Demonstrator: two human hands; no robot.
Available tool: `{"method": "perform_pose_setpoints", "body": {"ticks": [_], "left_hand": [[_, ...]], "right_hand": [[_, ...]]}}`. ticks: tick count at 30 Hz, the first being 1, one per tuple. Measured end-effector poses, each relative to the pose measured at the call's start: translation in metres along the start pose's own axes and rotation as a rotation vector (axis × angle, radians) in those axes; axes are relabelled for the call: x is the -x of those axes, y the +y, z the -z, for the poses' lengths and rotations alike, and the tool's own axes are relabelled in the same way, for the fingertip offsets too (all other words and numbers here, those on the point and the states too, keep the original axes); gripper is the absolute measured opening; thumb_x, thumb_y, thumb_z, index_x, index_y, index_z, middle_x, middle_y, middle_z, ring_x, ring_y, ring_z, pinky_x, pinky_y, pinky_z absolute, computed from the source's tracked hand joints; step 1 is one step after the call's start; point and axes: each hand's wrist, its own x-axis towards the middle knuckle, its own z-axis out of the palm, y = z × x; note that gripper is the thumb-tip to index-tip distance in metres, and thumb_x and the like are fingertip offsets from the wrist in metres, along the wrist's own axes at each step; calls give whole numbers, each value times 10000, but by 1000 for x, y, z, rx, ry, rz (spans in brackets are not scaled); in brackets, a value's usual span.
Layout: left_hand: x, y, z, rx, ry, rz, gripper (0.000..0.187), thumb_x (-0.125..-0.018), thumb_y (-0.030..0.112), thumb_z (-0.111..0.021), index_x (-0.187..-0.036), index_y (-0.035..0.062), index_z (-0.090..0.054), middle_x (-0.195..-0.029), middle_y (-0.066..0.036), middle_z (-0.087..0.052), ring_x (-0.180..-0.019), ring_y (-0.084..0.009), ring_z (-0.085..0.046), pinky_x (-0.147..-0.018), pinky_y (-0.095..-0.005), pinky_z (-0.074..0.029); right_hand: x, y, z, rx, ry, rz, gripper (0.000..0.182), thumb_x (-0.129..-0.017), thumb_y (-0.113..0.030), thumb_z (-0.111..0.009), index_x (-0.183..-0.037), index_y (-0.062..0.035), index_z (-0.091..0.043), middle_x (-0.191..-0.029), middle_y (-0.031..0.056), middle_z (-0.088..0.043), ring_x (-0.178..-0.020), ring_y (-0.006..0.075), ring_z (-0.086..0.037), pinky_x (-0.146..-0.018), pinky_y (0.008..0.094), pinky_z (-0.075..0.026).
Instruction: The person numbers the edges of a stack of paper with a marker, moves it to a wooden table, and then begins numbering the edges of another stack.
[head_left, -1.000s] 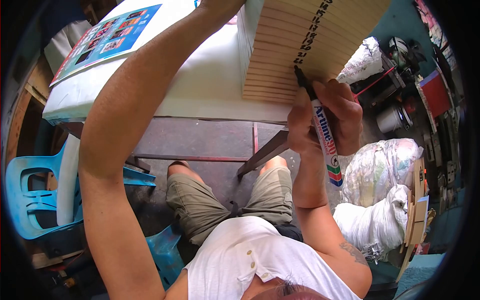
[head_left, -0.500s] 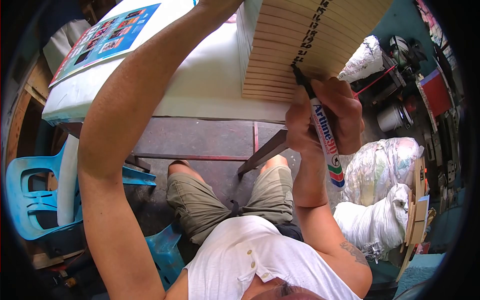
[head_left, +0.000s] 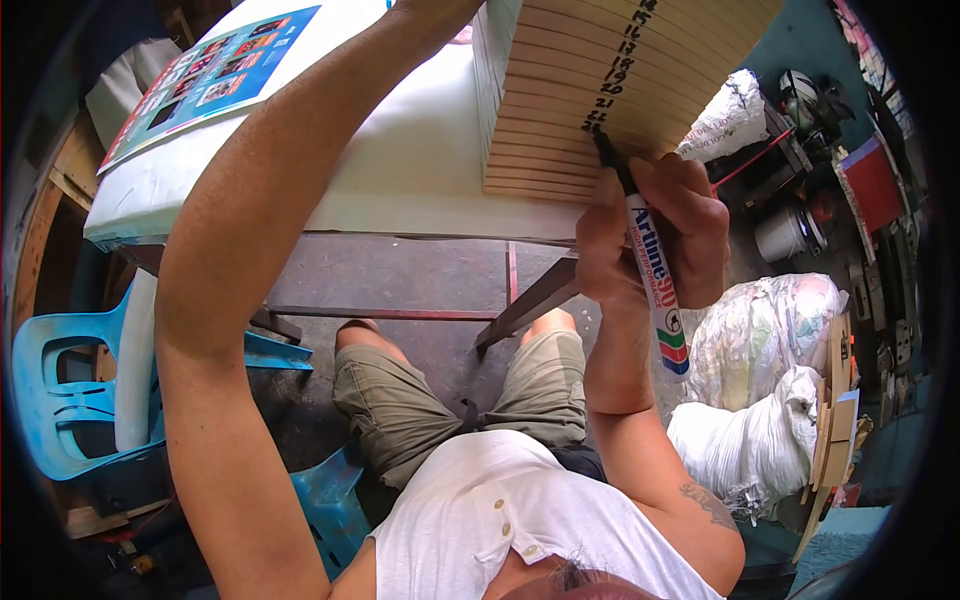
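Note:
My right hand (head_left: pixel 665 225) is closed around an Artline 90 marker (head_left: pixel 655 285), a white-barrelled pen with a black neck. Its tip touches the face of a tan stack of layered sheets or boards (head_left: pixel 545 120), crossed by many parallel lines. A column of black handwritten numbers (head_left: pixel 610 88) runs down this face, with 14 near the top and 22 near the bottom. Just below 22 are fresh marks beside the tip, partly hidden by it. My left arm (head_left: pixel 270 150) reaches over the table to the top edge, where the hand itself is out of frame.
The white-covered table (head_left: pixel 400 190) carries a blue printed poster (head_left: pixel 215 75) at left. Below stand a blue plastic chair (head_left: pixel 75 400) and a dark metal table leg (head_left: pixel 525 305). Right of me are a filled clear plastic bag (head_left: pixel 765 330), a white sack (head_left: pixel 750 430) and a white bucket (head_left: pixel 780 235).
The marker tip has shifted slightly right with my right hand, and more black ink shows below 22. My left arm stays in place.

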Motion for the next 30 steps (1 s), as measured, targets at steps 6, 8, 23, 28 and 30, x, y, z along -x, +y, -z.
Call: {"method": "perform_pose_setpoints", "body": {"ticks": [6,8,23,28,30], "left_hand": [[2,7,1,-24,-12,24,336,-1055,252,-400,-1158,-34,-541,-1081,-168,-618,-1031,-227,-562,-943,-356,-419],[1,4,0,-11,-11,10,336,-1055,248,-397,-1157,-37,-542,-1085,-174,-618,-1037,-231,-563,-947,-357,-418],[2,1,0,-73,26,-30,400,-1046,270,-404,-1229,-65,-525,-1173,-213,-595,-1115,-274,-542,-992,-362,-391],[0,-1,3,-91,2,-42,399,-1044,266,-405,-1232,-64,-527,-1192,-209,-589,-1122,-275,-537,-995,-361,-388],[0,0,4,-109,-5,-32,397,-1044,265,-403,-1229,-64,-525,-1194,-209,-587,-1124,-275,-536,-995,-360,-388]], "right_hand": [[0,0,-2,-41,18,-2,205,-756,83,-644,-948,83,-571,-645,94,-531,-556,134,-469,-513,258,-342],[0,-1,-2,-35,14,-9,206,-750,76,-637,-945,72,-571,-646,100,-538,-554,137,-476,-518,256,-361],[-1,-6,-2,66,-30,2,190,-761,53,-623,-941,49,-564,-627,93,-537,-540,143,-489,-529,247,-404],[0,-6,-1,56,-43,-6,190,-762,61,-629,-941,56,-565,-635,97,-539,-547,143,-488,-526,252,-397],[1,-5,-1,44,-27,-16,184,-764,60,-630,-936,59,-566,-640,98,-540,-548,142,-484,-521,255,-391]]}}
